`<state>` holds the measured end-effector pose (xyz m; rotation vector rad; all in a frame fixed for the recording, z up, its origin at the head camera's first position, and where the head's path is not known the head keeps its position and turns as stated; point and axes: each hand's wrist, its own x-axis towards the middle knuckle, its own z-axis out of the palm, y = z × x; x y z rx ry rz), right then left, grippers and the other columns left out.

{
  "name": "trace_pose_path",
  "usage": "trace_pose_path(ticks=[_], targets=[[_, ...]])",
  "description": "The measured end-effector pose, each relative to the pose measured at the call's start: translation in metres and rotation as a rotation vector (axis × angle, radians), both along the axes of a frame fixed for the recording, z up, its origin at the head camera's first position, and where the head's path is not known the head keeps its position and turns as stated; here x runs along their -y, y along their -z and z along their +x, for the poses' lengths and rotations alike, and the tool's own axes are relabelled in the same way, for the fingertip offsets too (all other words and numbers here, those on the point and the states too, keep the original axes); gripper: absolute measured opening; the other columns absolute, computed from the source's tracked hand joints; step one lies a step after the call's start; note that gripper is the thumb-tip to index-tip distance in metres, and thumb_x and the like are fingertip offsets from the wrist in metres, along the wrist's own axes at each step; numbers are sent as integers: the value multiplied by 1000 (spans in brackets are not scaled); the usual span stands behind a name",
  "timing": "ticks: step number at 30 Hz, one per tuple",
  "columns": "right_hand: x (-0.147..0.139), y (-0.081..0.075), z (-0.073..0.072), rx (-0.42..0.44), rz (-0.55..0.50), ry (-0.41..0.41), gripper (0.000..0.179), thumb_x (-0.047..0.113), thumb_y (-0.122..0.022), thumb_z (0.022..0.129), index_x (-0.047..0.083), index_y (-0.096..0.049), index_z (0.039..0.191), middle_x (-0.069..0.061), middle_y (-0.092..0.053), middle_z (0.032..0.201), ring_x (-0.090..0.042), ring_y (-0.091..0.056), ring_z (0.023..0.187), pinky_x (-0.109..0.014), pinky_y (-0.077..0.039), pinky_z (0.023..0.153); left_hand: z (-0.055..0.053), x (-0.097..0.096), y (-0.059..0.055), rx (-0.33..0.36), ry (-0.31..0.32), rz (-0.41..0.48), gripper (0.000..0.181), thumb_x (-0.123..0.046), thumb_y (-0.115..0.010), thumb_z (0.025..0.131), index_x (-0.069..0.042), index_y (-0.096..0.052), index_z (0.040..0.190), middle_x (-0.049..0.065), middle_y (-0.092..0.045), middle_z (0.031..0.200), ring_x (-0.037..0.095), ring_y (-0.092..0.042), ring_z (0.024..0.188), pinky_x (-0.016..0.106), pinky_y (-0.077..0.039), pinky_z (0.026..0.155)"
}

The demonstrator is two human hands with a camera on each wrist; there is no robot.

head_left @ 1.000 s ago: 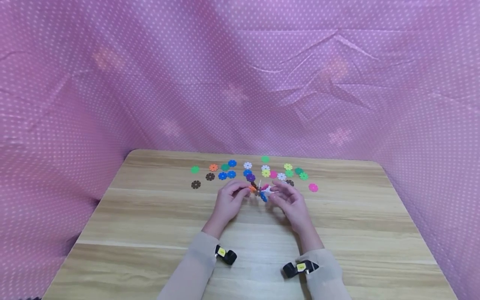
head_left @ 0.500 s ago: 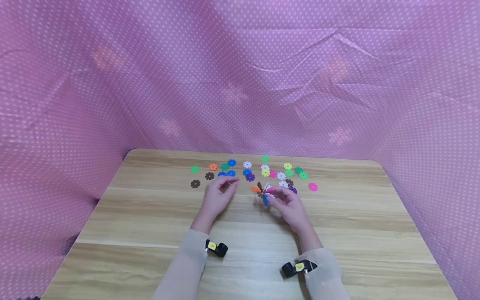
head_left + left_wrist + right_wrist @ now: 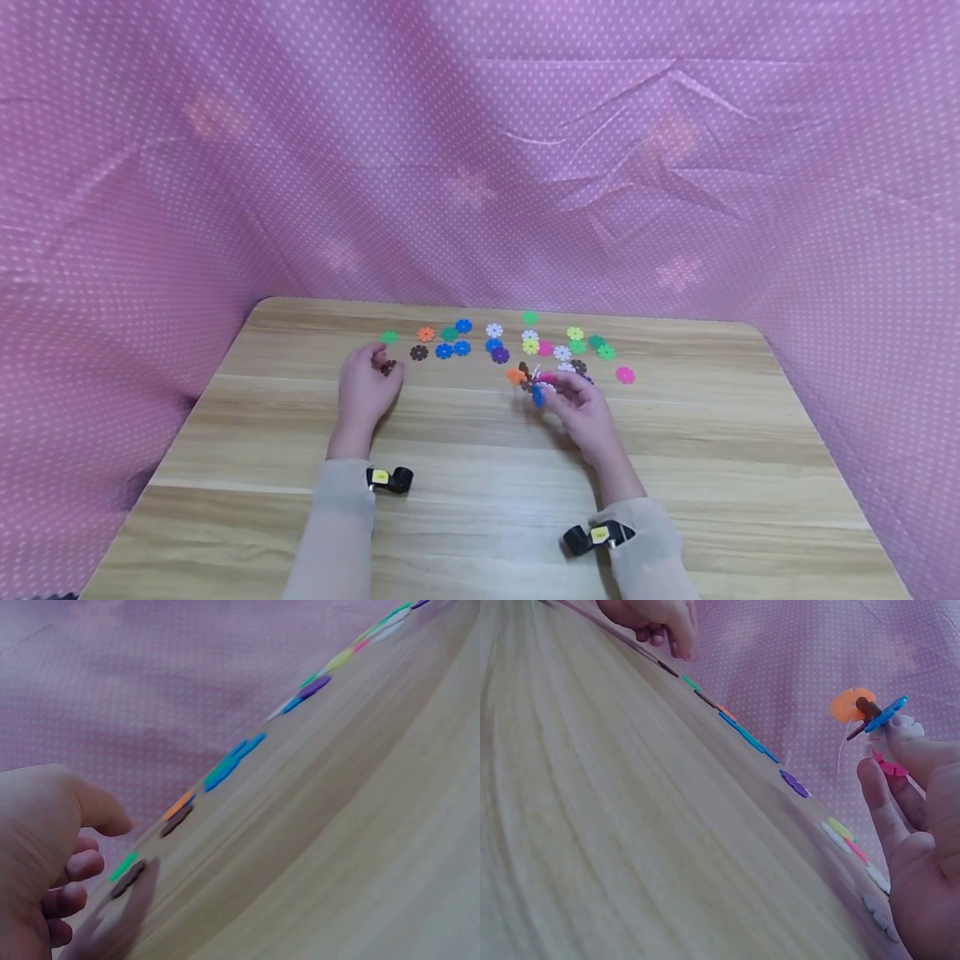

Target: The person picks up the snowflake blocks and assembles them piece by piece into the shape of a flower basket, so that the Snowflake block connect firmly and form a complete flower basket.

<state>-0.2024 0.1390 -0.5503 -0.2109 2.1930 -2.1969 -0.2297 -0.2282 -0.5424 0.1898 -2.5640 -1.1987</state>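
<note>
My left hand [image 3: 363, 393] hovers over a brown notched flower disc [image 3: 387, 367] at the left end of the scattered pieces. In the left wrist view that brown disc [image 3: 128, 880] lies flat on the table, apart from the loosely bent fingers, beside a green disc [image 3: 124, 866]. Raised above the table, my right hand [image 3: 587, 414] pinches a cluster of interlocked flower discs between thumb and fingers. An orange disc [image 3: 853, 705], a blue disc [image 3: 888, 715], brown ones, white ones and a pink disc [image 3: 889, 766] make it up; the fingers partly hide it.
Several loose flower discs spread along the back of the wooden table [image 3: 480, 500], among them an orange disc [image 3: 426, 334], a purple disc [image 3: 500, 355] and a yellow disc [image 3: 531, 346]. A pink disc [image 3: 626, 375] lies far right. Pink dotted cloth [image 3: 465, 150] hangs behind.
My left hand has let go of the disc cluster and moved left to the brown disc. The right hand keeps holding the cluster, nearly in place, shifted slightly right.
</note>
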Motion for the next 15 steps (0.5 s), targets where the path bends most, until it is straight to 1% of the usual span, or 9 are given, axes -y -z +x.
trace_pose_path(ticks=[4,7,11,13,15], targets=[[0,1,0,-2,-26,-2,33,1,-77,99,-4,-69,130,-12,-72,128,-18,-71,114,-30,-61,99,2,12,1,47,-19,-60,54,-27,-81,95,5,-67,135,23,-68,122,43,-61,115,59,-45,109],[0,1,0,0,-39,3,33,0,-77,98,-4,-68,130,-10,-72,126,-18,-72,113,-30,-61,99,3,16,2,59,-3,-116,49,-29,-82,96,3,-72,132,24,-70,123,43,-62,115,59,-43,110],[1,1,-1,2,-49,15,33,-1,-76,99,-5,-67,131,-10,-72,127,-17,-72,115,-31,-61,100,3,15,4,25,24,-155,40,-23,-82,97,2,-76,127,24,-72,121,43,-64,114,59,-44,109],[1,1,-1,1,-50,24,32,-2,-74,100,-5,-67,131,-10,-72,128,-17,-72,117,-32,-61,102,3,13,4,11,27,-153,35,-20,-82,97,2,-77,125,25,-73,120,43,-65,113,59,-45,108],[1,1,0,-2,-51,33,32,-3,-74,100,-5,-67,131,-11,-72,128,-17,-72,118,-33,-60,102,2,9,4,11,26,-145,33,-18,-82,97,2,-78,123,24,-73,117,42,-66,110,59,-45,107]])
